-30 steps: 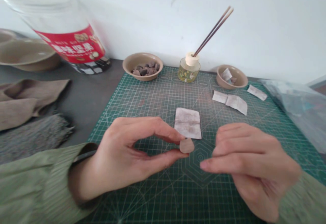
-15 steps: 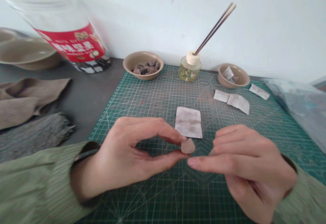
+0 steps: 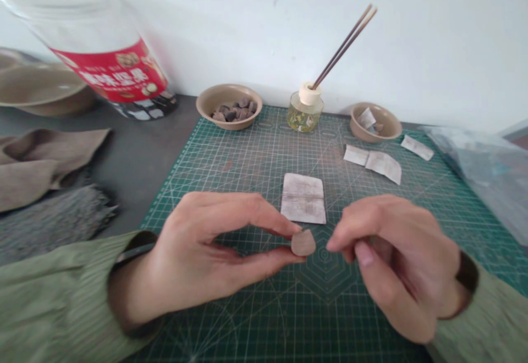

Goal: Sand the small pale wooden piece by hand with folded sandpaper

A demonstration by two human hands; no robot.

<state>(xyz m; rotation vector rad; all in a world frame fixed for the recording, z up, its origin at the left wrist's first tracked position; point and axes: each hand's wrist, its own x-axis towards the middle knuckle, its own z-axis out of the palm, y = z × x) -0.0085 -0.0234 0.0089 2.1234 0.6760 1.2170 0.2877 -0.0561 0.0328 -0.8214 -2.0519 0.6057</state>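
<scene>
My left hand [image 3: 210,247] pinches a small brown stone [image 3: 303,243] between thumb and forefinger, above the cutting mat. The stone has a flat, smooth face with a pointed upper edge. Just right of it, my right hand [image 3: 391,264] hovers with loosely curled fingers. A gap shows between its thumb and forefinger, and nothing is visible in it. Beyond the stone, a creased, stained sheet of sandpaper or paper [image 3: 303,198] lies flat on the green cutting mat [image 3: 231,187].
At the back stand a bowl of dark stones [image 3: 206,111], a reed diffuser [image 3: 305,113] and a bowl with paper scraps [image 3: 385,132]. Worn strips [image 3: 383,166] lie at right near a plastic bag [image 3: 478,159]. Leftward are a brown cloth [image 3: 61,148], a grey cloth [image 3: 53,220] and a large jar [image 3: 111,71].
My right hand has drawn its forefinger back from the stone and turned, so its thumb now shows. My left hand keeps its pinch on the stone, nearly in place.
</scene>
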